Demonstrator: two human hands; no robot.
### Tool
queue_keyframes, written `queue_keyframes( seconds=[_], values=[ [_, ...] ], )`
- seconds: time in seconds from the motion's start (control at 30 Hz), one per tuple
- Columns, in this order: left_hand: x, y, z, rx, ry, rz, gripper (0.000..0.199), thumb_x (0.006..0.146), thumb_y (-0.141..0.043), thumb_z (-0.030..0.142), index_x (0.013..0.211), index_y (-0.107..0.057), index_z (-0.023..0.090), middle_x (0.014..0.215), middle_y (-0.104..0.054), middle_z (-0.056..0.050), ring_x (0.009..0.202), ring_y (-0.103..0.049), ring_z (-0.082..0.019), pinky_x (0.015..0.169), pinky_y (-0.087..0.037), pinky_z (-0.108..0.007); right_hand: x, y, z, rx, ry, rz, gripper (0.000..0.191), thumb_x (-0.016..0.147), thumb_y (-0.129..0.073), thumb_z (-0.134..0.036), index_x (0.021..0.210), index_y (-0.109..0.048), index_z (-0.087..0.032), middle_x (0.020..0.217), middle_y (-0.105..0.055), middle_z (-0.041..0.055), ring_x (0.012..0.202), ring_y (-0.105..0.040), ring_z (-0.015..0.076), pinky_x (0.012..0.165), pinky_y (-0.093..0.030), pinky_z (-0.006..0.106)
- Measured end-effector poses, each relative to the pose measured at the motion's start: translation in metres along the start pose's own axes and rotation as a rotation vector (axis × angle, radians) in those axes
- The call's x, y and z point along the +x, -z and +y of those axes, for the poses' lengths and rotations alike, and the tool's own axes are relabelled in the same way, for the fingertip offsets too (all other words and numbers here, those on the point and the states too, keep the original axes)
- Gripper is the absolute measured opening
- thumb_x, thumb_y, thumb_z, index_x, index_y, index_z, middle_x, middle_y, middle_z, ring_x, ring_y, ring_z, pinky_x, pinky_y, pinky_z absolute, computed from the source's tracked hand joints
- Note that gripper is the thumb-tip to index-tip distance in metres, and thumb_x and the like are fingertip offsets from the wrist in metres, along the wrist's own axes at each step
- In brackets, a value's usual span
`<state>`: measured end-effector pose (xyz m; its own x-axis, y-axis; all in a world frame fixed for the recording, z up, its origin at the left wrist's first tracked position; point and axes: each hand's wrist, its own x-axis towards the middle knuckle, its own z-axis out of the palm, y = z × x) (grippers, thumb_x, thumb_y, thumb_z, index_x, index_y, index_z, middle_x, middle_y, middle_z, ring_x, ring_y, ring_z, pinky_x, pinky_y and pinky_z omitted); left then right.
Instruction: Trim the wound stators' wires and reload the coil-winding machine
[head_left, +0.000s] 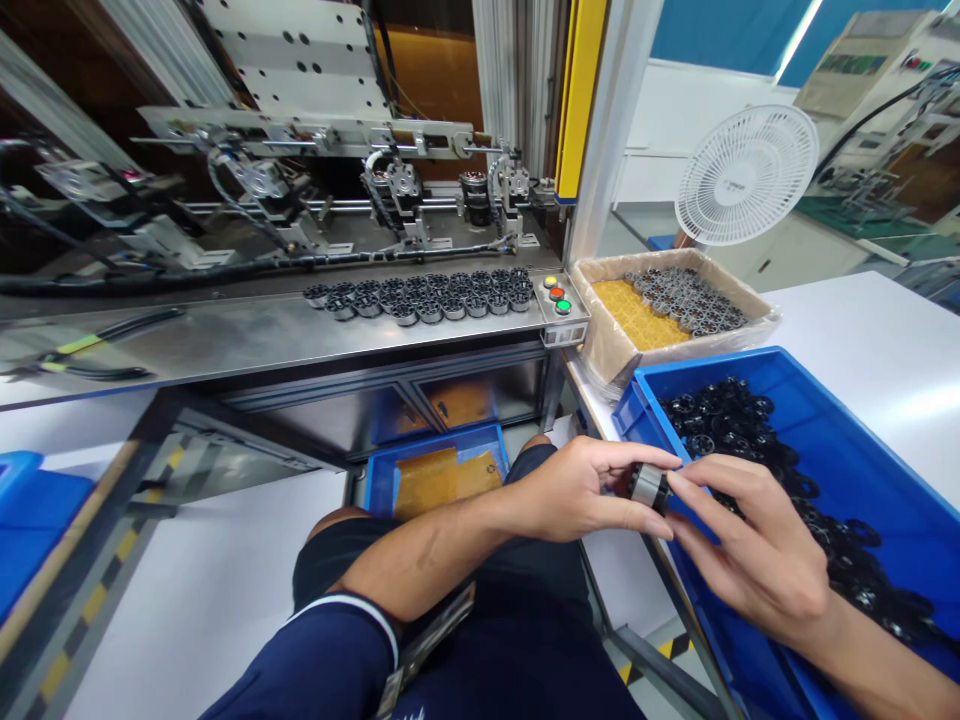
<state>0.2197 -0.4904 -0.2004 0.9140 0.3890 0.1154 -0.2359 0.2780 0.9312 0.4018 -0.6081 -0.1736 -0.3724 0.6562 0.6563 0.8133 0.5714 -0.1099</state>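
Observation:
Between my two hands is a small round stator core [648, 487], a grey metal ring with black plastic at its ends. My left hand [574, 490] grips it from the left between thumb and forefinger. From the right, the fingertips of my right hand [757, 545] press against its other end. Both hands are above the near left edge of a blue bin [825, 390] with many loose black plastic parts [724, 425]. Part of the core's right end is hidden by my fingers.
Rows of similar cores [442, 297] stand on the metal ledge [225, 345] beside a button box [562, 308]. A lined carton [607, 355] holds grey cores. Cutters [97, 345] lie at left, a white fan [746, 175] stands behind, and a blue tray [381, 470] sits below.

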Motion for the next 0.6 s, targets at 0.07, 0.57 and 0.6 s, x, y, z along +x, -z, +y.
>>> queue_keyframes(
  seconds=[0.07,0.57,0.6],
  values=[
    [0.001,0.0,0.001,-0.026,0.018,0.003,0.061,0.067,-0.087,0.025,0.124,-0.067,0.014,0.104,-0.074,-0.008,0.096,-0.069,-0.021,0.094,-0.054,-0.039,0.0,0.0,-0.001,0.003,-0.003,0.001,0.066,0.079,-0.07,0.003,0.14,-0.054,-0.014,0.109,-0.063,0.0147,0.101,-0.062,0.0273,0.081,-0.058,0.045],
    [-0.008,-0.009,-0.002,0.592,-0.374,-0.105,0.076,0.099,-0.044,0.019,0.159,0.003,0.018,0.161,-0.029,-0.024,0.152,-0.027,-0.028,0.122,-0.026,-0.051,0.002,-0.003,0.016,0.319,-0.412,-0.036,0.059,0.09,-0.07,-0.026,0.145,-0.049,-0.028,0.137,-0.058,0.013,0.125,-0.057,0.0288,0.1,-0.054,0.047],
    [-0.009,-0.01,-0.002,0.638,-0.404,-0.121,0.081,0.098,-0.044,0.017,0.158,0.011,0.019,0.162,-0.026,-0.025,0.153,-0.024,-0.028,0.123,-0.025,-0.051,0.002,-0.003,0.017,0.354,-0.402,-0.062,0.053,0.092,-0.067,-0.024,0.142,-0.052,-0.029,0.138,-0.059,0.0118,0.126,-0.058,0.0275,0.101,-0.054,0.046]
  ],
)
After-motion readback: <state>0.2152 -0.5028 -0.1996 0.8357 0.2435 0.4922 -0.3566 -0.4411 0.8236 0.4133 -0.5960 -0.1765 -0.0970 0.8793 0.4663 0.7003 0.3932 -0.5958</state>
